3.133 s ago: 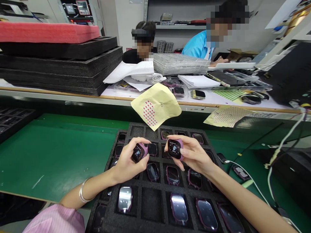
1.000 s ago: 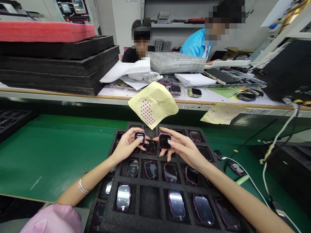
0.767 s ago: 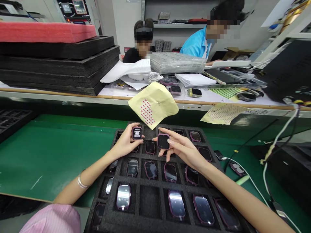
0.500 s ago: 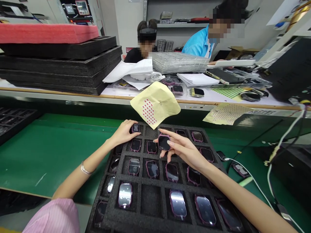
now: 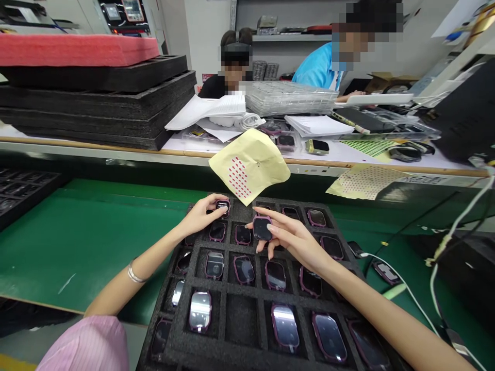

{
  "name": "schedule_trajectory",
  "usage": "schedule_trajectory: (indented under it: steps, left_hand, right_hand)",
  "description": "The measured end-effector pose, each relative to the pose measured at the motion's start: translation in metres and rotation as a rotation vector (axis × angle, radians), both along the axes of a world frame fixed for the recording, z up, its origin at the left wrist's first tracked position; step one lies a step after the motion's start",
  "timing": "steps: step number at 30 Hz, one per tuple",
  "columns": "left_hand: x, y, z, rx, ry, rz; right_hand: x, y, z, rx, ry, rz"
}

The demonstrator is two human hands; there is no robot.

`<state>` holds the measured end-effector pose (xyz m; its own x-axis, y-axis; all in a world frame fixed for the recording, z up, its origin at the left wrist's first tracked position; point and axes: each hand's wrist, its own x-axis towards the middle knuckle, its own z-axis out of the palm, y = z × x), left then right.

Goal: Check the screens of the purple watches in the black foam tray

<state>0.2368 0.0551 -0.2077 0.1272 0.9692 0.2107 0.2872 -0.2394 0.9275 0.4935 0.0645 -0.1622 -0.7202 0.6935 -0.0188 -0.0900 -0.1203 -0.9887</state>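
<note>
My left hand [image 5: 203,215] is closed on a purple-framed smartwatch [image 5: 223,205] at the far left corner of the black foam tray [image 5: 242,349]. White text shows on its screen, and my thumb lies across the lower part of it. Between the thumb and fingers of my right hand [image 5: 296,237] is a second smartwatch [image 5: 262,228], its dark screen facing me. It is held above the tray, close to another watch [image 5: 243,234] lying in its slot. Several more purple-framed watches sit in the tray's compartments; an unfilled slot [image 5: 242,317] is in the front row.
A yellow sticker sheet [image 5: 249,165] hangs from the shelf edge just behind the tray. Stacked black foam trays [image 5: 96,103] stand on the shelf at left. Cables [image 5: 436,257] hang at right, near a loose watch [image 5: 385,272]. Two people are beyond the shelf.
My left thumb has moved from beside the lit watch onto its screen, and that watch has shifted slightly right. My right hand keeps its watch in nearly the same pose.
</note>
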Motion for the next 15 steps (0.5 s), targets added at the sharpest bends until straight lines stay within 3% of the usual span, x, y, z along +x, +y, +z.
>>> schedule_trajectory:
  steps: [8, 15]
  left_hand:
    - [0.0030, 0.0031, -0.0067, 0.048, 0.046, 0.073]
    - [0.0029, 0.0092, 0.0025, 0.139, 0.368, 0.101]
  right_hand:
    - [-0.0004, -0.0017, 0.0007, -0.006, -0.012, -0.003]
    - [-0.0008, -0.0011, 0.0004, 0.005, -0.005, 0.011]
